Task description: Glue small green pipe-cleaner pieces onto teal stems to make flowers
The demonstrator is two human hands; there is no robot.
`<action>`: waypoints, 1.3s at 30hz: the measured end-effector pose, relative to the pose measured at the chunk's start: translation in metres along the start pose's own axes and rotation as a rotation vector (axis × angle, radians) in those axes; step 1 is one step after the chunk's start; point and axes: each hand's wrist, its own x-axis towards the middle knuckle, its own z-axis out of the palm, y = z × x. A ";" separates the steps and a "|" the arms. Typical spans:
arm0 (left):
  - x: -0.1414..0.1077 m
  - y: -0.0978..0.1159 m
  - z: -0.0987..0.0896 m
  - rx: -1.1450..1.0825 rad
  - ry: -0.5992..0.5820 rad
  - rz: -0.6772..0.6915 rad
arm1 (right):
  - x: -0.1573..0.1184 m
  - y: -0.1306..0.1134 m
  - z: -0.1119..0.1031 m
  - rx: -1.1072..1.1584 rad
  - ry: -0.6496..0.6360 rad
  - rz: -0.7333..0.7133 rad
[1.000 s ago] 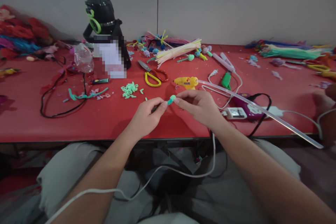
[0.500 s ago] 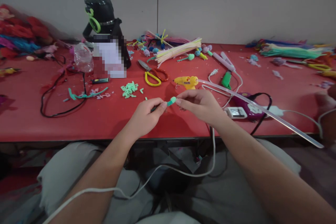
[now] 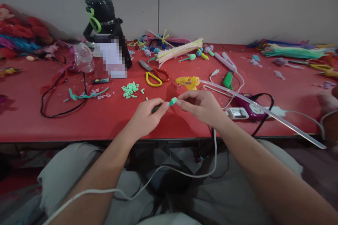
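Holding a short fuzzy green-and-teal piece [image 3: 173, 101] between both hands, over near half of a red-covered table [image 3: 105, 126]. Pinching its left end between thumb and index finger of left hand [image 3: 146, 117]. Pinching its paler, rounded right end with thumb and index fingertips of right hand [image 3: 202, 107]. Can't clearly make out remaining fingers on either side. Also seeing a dark sliver under left fingers; can't tell what. Just beyond right hand, got a yellow plastic glue gun [image 3: 188, 82] lying nozzle-left, with a long clear rod [image 3: 258, 107] running from its rear out past near table edge. Left of that, got metal scissors with one yellow and one red handle [image 3: 150, 70], blades pointing up-left. Beyond left hand, got a loose pile of small pale-green fuzzy bits [image 3: 130, 90]. Farther back, seeing a tied-looking bundle of cream fuzzy stems [image 3: 179, 52]. Near right wrist, got a white device with small screen [image 3: 238, 113] beside a purple case [image 3: 255, 111]. Back left, seeing a tall black bottle [image 3: 100, 10], upright.
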 end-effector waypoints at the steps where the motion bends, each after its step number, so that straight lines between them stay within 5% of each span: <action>1: 0.000 0.000 0.000 0.008 0.005 0.002 | 0.000 -0.001 0.000 -0.007 -0.002 -0.001; 39: 0.000 -0.003 0.000 0.019 0.036 0.045 | -0.010 -0.008 0.008 -0.151 0.065 -0.158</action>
